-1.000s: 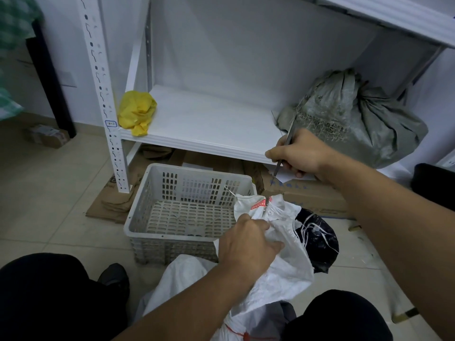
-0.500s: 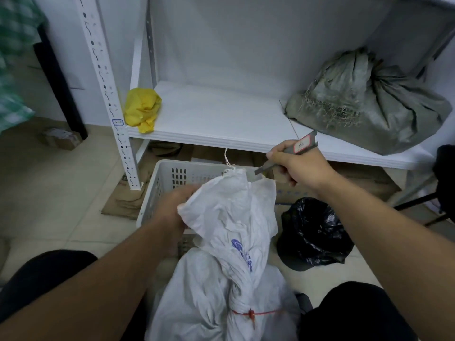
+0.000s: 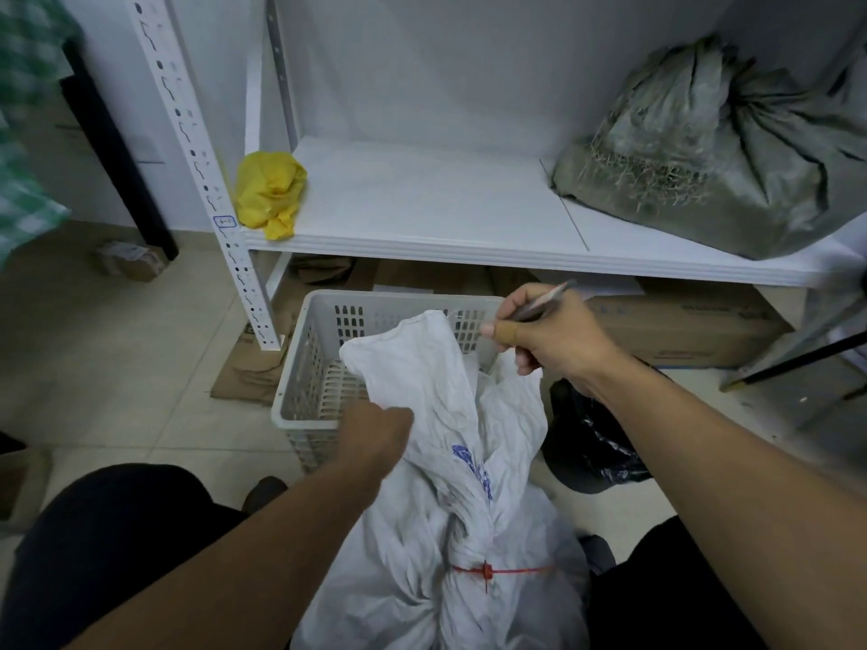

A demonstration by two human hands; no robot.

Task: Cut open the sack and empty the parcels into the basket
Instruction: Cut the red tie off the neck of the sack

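A white woven sack point(image 3: 445, 466) stands between my knees, its neck cinched by a red zip tie point(image 3: 488, 570). Its loose top flops over the near rim of a pale grey plastic basket point(image 3: 309, 368) on the floor. My left hand point(image 3: 375, 431) grips the sack's fabric on its left side. My right hand point(image 3: 549, 337) is closed around a slim grey cutter point(image 3: 539, 303), held above the sack's top right edge over the basket. No parcels are visible.
A white metal shelf point(image 3: 422, 213) holds a yellow bag point(image 3: 269, 192) at left and a grey-green sack point(image 3: 713, 152) at right. Its upright post point(image 3: 201, 175) stands left of the basket. A black bag point(image 3: 596, 443) lies right of the sack. Cardboard boxes point(image 3: 694, 326) sit under the shelf.
The sack has been lifted and its top spread over the basket's rim. My left hand shifted to the sack's left side; my right hand brought the cutter down from the shelf edge.
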